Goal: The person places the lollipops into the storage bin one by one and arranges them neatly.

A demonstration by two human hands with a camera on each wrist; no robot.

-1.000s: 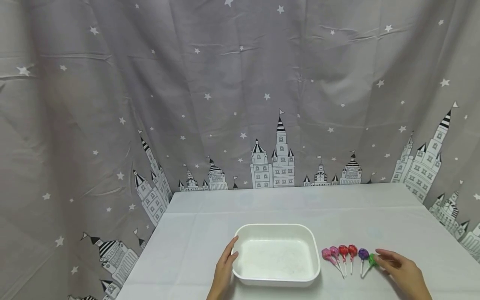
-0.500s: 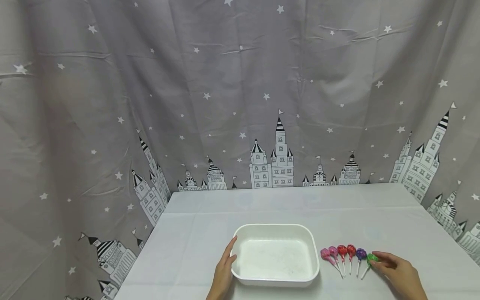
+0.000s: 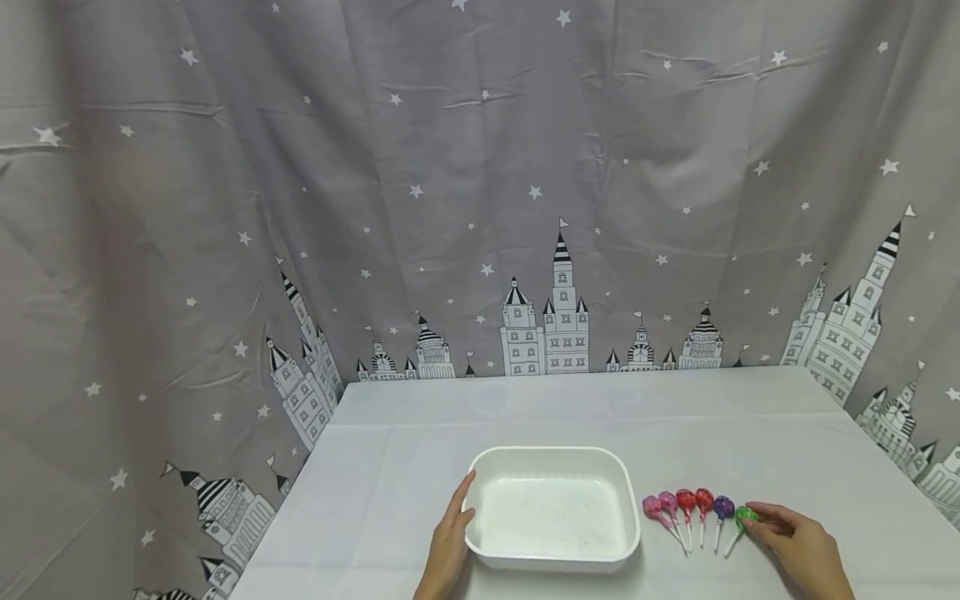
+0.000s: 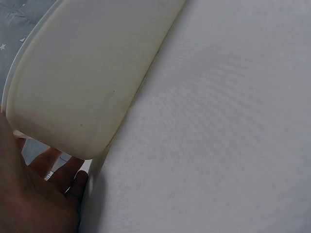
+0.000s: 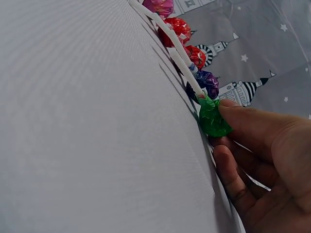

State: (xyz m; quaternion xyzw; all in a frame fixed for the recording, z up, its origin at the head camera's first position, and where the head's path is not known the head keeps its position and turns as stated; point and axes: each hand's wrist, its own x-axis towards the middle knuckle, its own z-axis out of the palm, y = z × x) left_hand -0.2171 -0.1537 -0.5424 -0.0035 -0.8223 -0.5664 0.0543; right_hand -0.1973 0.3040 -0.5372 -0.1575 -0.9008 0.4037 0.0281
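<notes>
In the head view, a white rectangular tray (image 3: pixel 555 560) stands on the table. My left hand (image 3: pixel 447 542) rests against its left end, fingertips at the rim; in the left wrist view the fingers (image 4: pixel 63 174) touch the tray's outer wall. To the tray's right, lollipops lie in a row, heads away from me: two pink (image 3: pixel 652 506), two red (image 3: pixel 686 500), one purple (image 3: pixel 723 507) and one green (image 3: pixel 745 516) at the right end. My right hand (image 3: pixel 806 546) pinches the green lollipop's wrapped head between thumb and fingers, its white stick pointing toward me, low over the cloth.
A white cloth covers the table (image 3: pixel 375 500). Behind and along the sides hangs a grey curtain (image 3: pixel 450 167) printed with stars and castles. The purple lollipop lies close beside the green one.
My right hand has shifted slightly left and its fingers have closed on the green lollipop's head. The purple lollipop's stick has swung a little left. My left hand stays at the tray.
</notes>
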